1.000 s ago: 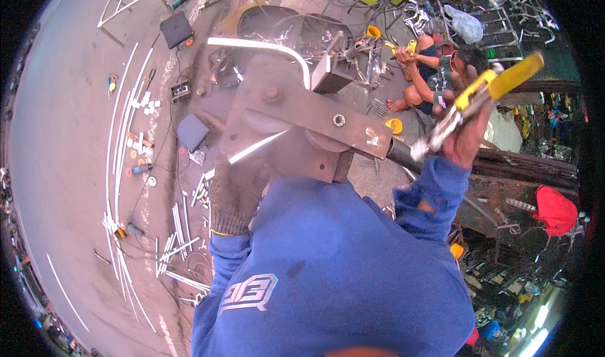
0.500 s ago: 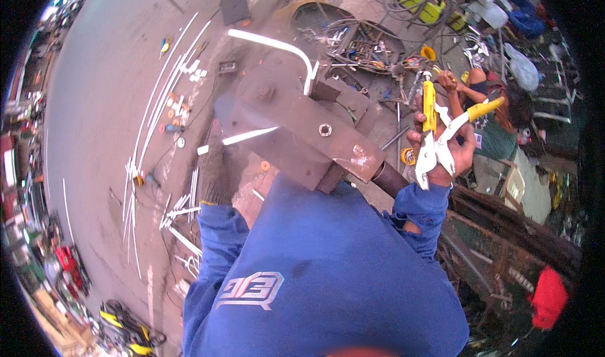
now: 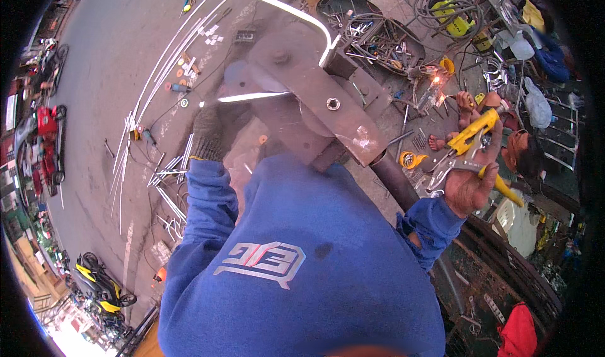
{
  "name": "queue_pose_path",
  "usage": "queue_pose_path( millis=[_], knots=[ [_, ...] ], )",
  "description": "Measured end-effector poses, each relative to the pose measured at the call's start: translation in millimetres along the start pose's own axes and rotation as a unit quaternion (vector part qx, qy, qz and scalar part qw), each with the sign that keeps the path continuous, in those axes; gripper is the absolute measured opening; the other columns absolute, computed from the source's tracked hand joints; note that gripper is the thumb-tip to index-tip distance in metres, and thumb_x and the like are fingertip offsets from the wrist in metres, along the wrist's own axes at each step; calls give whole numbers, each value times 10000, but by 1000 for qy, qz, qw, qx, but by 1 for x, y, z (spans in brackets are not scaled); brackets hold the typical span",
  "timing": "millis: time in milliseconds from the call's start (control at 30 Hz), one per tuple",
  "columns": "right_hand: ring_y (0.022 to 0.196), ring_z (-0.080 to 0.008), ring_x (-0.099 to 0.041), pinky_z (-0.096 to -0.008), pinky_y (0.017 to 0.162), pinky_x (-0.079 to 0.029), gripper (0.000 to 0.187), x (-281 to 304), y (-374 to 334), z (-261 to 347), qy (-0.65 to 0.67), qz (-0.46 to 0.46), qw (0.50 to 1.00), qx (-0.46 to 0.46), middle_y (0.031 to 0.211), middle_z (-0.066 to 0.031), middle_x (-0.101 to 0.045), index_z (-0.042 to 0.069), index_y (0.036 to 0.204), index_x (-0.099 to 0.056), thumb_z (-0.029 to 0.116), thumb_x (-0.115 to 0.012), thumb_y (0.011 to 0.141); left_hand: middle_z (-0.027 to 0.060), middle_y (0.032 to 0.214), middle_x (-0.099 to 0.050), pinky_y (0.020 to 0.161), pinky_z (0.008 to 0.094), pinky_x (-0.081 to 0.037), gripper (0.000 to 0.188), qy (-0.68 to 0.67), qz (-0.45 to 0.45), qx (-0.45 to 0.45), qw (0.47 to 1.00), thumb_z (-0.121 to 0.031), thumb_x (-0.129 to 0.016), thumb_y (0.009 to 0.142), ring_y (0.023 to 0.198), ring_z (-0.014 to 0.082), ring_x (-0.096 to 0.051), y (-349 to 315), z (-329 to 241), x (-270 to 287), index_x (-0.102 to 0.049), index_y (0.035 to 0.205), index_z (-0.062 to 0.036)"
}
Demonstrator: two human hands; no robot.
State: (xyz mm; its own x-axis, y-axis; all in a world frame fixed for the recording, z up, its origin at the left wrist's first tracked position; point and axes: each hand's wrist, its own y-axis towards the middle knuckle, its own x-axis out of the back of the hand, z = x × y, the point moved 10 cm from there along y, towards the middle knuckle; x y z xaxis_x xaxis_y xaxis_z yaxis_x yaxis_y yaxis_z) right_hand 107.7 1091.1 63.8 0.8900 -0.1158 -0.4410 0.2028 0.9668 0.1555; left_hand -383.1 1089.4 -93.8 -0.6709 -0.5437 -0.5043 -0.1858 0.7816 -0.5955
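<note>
Yellow-handled pliers (image 3: 472, 134) in the bare right hand (image 3: 469, 188)

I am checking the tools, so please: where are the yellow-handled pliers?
In the head view, the yellow-handled pliers are on the right side, in the right hand, close to the co-worker in the picture.

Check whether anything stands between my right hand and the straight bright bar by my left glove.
Yes: mid-view, the brown metal arm lies between your right hand, which holds yellow-handled pliers, and the bright bar. Nothing visible separates the bar from your left hand, whose glove crosses it.
</note>
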Motion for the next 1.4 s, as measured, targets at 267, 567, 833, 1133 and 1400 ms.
queue_pose_path(
  millis=[267, 567, 833, 1133, 1400],
  knots=[
    [1167, -277, -537, -442, 895, -525, 673, 29, 2, 9, 6, -87, 996, 17, 1432, -149, -441, 64, 1488, -298, 406, -518, 952, 63, 819, -556, 930, 463, -477, 248, 175, 12, -279, 944, -253, -503, 1006, 793, 220, -594, 5, -20, -28, -540, 1020, -7],
    [951, -195, -611, -331, 824, -522, 523, 30, 45, -3, -234, -54, 969, -51, 1062, -82, -600, 46, 1332, -448, 213, -672, 889, -6, 633, -387, 827, 457, -487, 346, -174, -27, -64, 982, -300, -507, 1018, 593, 161, -403, -46, 80, -50, -446, 727, -122],
    [950, -165, -564, -298, 837, -467, 560, -57, 81, -57, -162, 176, 967, -83, 1128, -71, -539, 34, 1292, -484, 238, -716, 825, -17, 632, -311, 704, 362, -417, 324, -153, -51, -45, 986, -244, -518, 1008, 588, 141, -339, -43, 81, -44, -408, 729, -123],
    [870, -124, -627, -265, 763, -514, 307, -96, 59, -28, -316, 130, 936, 80, 1025, -94, -676, 15, 1136, -512, 2, -653, 863, -17, 628, -303, 590, 288, -350, 344, 232, -21, -258, 938, -214, -520, 1001, 595, 126, -316, -37, 46, -33, -369, 701, -136],
    [842, -119, -647, -263, 761, -520, 231, -102, 61, -33, -319, 121, 936, 84, 913, -84, -699, 12, 1084, -529, 3, -635, 879, 31, 793, -496, 674, 311, -477, 209, 0, 31, -183, 983, -245, -511, 1002, 698, 142, -493, -44, 58, -35, -485, 889, -72]
  ],
)
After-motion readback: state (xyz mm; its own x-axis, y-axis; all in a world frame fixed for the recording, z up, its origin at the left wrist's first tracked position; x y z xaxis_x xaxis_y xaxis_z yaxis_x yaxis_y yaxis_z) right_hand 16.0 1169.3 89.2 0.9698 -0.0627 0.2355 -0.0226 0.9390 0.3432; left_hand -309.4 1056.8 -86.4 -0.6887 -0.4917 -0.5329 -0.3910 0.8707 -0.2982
